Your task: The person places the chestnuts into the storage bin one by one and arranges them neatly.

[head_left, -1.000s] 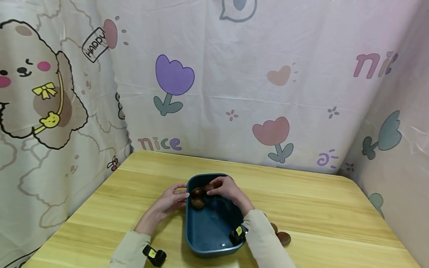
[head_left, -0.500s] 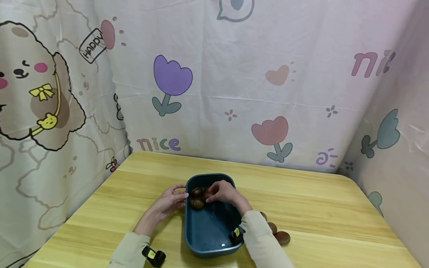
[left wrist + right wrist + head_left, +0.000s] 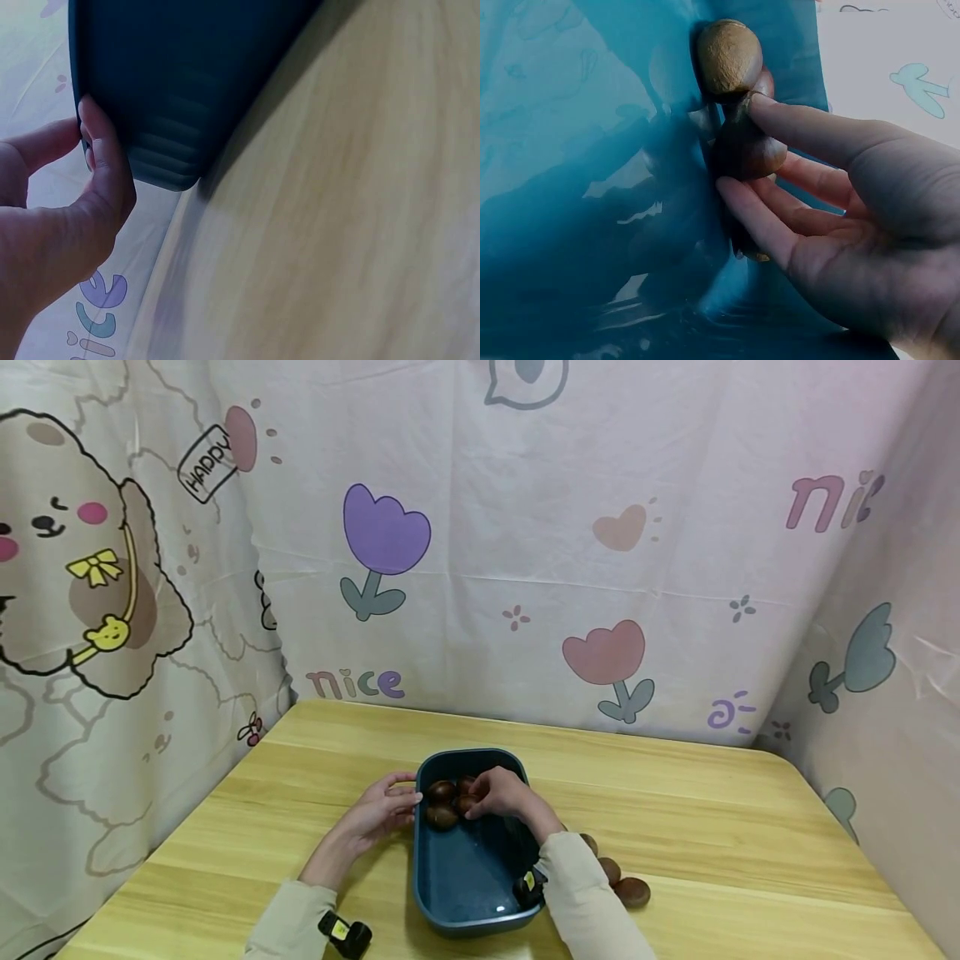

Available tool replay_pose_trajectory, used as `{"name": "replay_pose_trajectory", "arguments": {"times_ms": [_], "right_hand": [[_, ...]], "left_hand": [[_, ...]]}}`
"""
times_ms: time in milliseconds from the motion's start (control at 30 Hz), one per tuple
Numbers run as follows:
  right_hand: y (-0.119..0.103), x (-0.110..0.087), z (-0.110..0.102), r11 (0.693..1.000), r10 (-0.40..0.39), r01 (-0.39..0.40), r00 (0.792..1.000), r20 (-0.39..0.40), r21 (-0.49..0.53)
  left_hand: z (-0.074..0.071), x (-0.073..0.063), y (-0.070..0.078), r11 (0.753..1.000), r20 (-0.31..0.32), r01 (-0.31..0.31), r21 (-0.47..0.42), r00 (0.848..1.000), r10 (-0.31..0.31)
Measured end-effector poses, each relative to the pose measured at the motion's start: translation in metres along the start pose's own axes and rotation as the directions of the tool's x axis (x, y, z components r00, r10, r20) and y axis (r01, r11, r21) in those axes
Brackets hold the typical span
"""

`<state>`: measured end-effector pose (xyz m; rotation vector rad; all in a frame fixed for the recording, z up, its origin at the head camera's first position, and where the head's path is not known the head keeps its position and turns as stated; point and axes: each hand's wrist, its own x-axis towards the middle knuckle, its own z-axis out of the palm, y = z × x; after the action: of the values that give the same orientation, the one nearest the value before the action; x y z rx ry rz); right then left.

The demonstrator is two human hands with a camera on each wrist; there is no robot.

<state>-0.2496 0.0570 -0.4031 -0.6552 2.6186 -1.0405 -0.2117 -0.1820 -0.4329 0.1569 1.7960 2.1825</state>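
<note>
A deep dark-blue plastic bin (image 3: 480, 877) stands on the table with several brown chestnuts grouped at its far left end. My left hand (image 3: 378, 814) grips the bin's left wall near the rim; the left wrist view shows fingers (image 3: 101, 150) against the outer wall. Inside the bin, my right hand (image 3: 506, 793) pinches a glossy chestnut (image 3: 754, 146) between thumb and finger. Another chestnut (image 3: 729, 58), its rough tan base showing, lies right beside it. Two more chestnuts (image 3: 441, 791) sit along the left wall. The right fingers partly hide a chestnut (image 3: 465, 784) behind.
Several more chestnuts (image 3: 633, 892) lie on the wooden table (image 3: 720, 827) to the right of the bin, partly hidden by the right sleeve (image 3: 592, 893). A printed curtain (image 3: 480, 677) hangs behind the table and along both sides.
My right hand has moved slightly nearer inside the bin. One chestnut now shows behind its fingers and another at its fingertips. My left hand has stayed at the bin's wall.
</note>
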Motion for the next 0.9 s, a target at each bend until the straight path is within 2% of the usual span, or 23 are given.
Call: {"name": "replay_pose_trajectory", "arguments": {"times_ms": [300,500,600,700,800,867,900], "right_hand": [[0.002,0.0,-0.002,0.999,-0.042,0.043,0.999,-0.024,0.003],[0.002,0.002,0.0,0.993,-0.067,0.076,0.993,-0.097,0.094],[0.003,0.005,0.0,0.977,-0.063,0.089,0.988,-0.139,0.193],[0.003,0.007,-0.001,0.924,-0.033,0.097,0.984,-0.174,0.371],[0.0,0.006,-0.008,0.839,0.016,0.096,0.979,-0.202,0.535],[-0.006,0.003,-0.019,0.791,0.043,0.094,0.977,-0.208,0.604],[-0.011,0.0,-0.026,0.781,0.046,0.096,0.977,-0.21,0.618]], "left_hand": [[0.001,0.001,-0.001,1.0,-0.01,0.003,-0.011,1.0,-0.004],[0.0,0.0,0.0,1.0,-0.015,0.002,0.0,1.0,-0.002],[-0.001,-0.001,0.001,1.0,-0.02,0.002,0.006,1.0,-0.002],[-0.002,-0.002,0.002,1.0,-0.022,0.001,0.008,1.0,-0.001],[-0.001,-0.002,0.002,1.0,-0.014,0.002,0.001,1.0,-0.002],[0.0,-0.002,0.002,1.0,-0.012,0.005,-0.005,1.0,-0.005],[0.001,-0.002,0.002,1.0,-0.011,0.004,-0.005,1.0,-0.004]]}}
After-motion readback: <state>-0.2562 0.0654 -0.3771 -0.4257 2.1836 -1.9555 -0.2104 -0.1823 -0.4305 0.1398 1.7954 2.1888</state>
